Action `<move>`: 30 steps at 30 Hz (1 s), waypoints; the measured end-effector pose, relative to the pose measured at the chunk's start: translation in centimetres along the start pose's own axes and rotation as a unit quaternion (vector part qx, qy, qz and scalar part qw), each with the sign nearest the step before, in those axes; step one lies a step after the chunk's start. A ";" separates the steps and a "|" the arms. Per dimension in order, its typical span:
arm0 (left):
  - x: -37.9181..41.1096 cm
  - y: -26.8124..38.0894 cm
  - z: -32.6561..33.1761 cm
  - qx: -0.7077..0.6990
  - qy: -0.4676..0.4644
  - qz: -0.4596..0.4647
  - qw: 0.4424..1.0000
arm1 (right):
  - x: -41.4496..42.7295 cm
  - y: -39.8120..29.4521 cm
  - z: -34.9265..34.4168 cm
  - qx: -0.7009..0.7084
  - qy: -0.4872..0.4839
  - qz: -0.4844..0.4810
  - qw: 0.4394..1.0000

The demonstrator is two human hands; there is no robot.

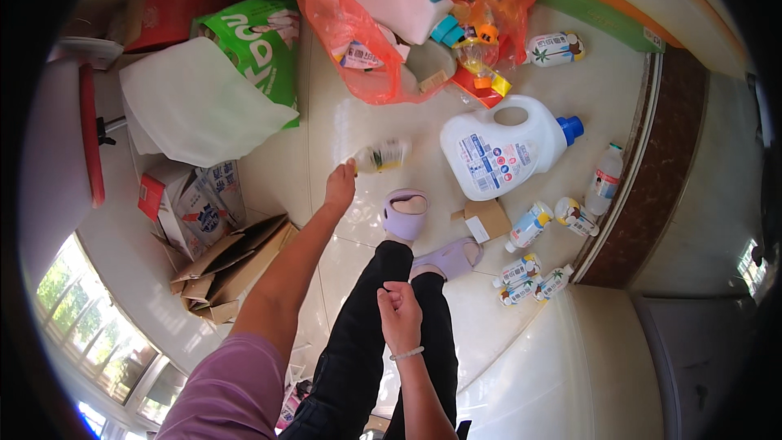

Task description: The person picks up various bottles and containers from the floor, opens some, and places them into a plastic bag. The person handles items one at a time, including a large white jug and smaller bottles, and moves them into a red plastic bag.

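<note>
My left hand (339,186) is closed on one end of a small clear plastic bottle (383,156), slightly blurred, held out over the tiled floor. Above my black-clad knees is my right hand (401,316), its fingers curled and nothing visible in them; a pale bead bracelet circles that wrist. A translucent red plastic bag (385,88) with bottles inside lies beyond the left hand. To the right of the bag's lower edge rests a large white detergent jug (489,150) with a blue cap. Several coconut-drink bottles (530,227) lie at the right.
Flattened cardboard (235,266), a box (201,214) and a green bag (259,43) partly under a white bag (201,101) stand at the left. A small cardboard piece (486,220) is beside my lilac slippers (406,214). A green box (599,15) is at upper right.
</note>
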State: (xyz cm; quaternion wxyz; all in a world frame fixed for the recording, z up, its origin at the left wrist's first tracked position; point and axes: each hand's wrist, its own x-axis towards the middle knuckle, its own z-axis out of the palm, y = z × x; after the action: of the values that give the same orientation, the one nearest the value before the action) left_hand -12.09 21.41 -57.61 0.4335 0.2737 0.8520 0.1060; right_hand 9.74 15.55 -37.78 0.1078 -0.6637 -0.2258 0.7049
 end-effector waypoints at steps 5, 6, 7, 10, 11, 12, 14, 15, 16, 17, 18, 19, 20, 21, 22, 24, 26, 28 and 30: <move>-4.9 12.2 -1.1 -0.386 -0.222 -0.117 0.888 | 0.5 -0.7 -0.9 -0.021 -0.002 -0.028 0.999; -5.9 14.6 -0.5 -0.473 -0.243 -0.156 0.833 | 0.8 -1.2 -1.4 -0.013 0.005 -0.028 1.000; -6.1 17.1 -0.3 -0.573 -0.284 -0.165 0.751 | 1.2 -1.9 -1.7 -0.005 0.005 -0.012 1.000; -3.2 21.7 1.7 -0.711 -0.220 -0.178 0.644 | 1.8 -2.3 -2.3 0.029 0.038 -0.022 0.999; -1.8 24.0 1.9 -0.734 -0.181 -0.178 0.629 | 1.7 -2.4 -2.3 0.021 0.040 -0.017 0.999; 0.0 25.8 1.7 -0.756 -0.139 -0.173 0.616 | 1.8 -2.7 -2.2 0.014 0.037 -0.016 0.999; 3.8 27.8 0.0 -0.762 -0.092 -0.234 0.597 | 1.7 -3.1 -1.5 0.017 0.019 -0.015 1.000; 5.3 28.9 0.0 -0.758 -0.086 -0.238 0.601 | 1.9 -3.2 -1.8 0.019 0.024 -0.012 0.999; 7.0 30.0 0.0 -0.754 -0.081 -0.243 0.605 | 1.9 -3.4 -2.1 0.022 0.030 -0.009 0.999; 8.7 30.9 0.2 -0.755 -0.087 -0.241 0.603 | 2.0 -3.5 -2.5 0.026 0.037 -0.006 0.999; 10.4 31.8 -0.6 -0.760 -0.110 -0.219 0.602 | 2.1 -3.5 -2.8 0.027 0.041 -0.020 0.999; 12.1 32.5 -1.5 -0.766 -0.131 -0.200 0.597 | 2.2 -3.4 -2.9 0.025 0.050 -0.031 0.998; 14.2 32.8 -3.3 -0.775 -0.189 -0.163 0.581 | 2.1 -3.4 -3.1 0.020 0.068 -0.037 0.997; 16.1 32.8 -5.9 -0.778 -0.253 -0.126 0.561 | 2.1 -3.6 -2.9 0.032 0.068 -0.060 0.995; 17.7 32.7 -8.2 -0.777 -0.315 -0.092 0.537 | 2.0 -3.9 -2.4 0.036 0.065 -0.071 0.995; 13.9 35.1 -6.4 -0.752 -0.257 -0.059 0.604 | 2.2 -3.7 -2.6 0.039 0.065 -0.044 0.996; 10.1 34.9 -2.7 -0.687 -0.235 -0.036 0.687 | 1.9 -3.2 -3.2 0.040 0.066 -0.027 0.997; 10.3 29.7 1.4 -0.590 -0.337 -0.013 0.734 | 1.5 -3.2 -2.9 0.049 0.063 -0.019 0.997; 2.4 27.8 9.7 -0.339 -0.244 0.016 0.909 | 1.2 -2.7 -3.2 0.057 0.078 -0.022 0.995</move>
State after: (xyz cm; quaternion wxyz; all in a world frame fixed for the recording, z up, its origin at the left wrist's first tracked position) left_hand 4.90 45.23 -53.42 0.6928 0.1415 0.6279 0.3251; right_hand 12.37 19.05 -37.67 0.1785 -0.7041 -0.1904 0.6603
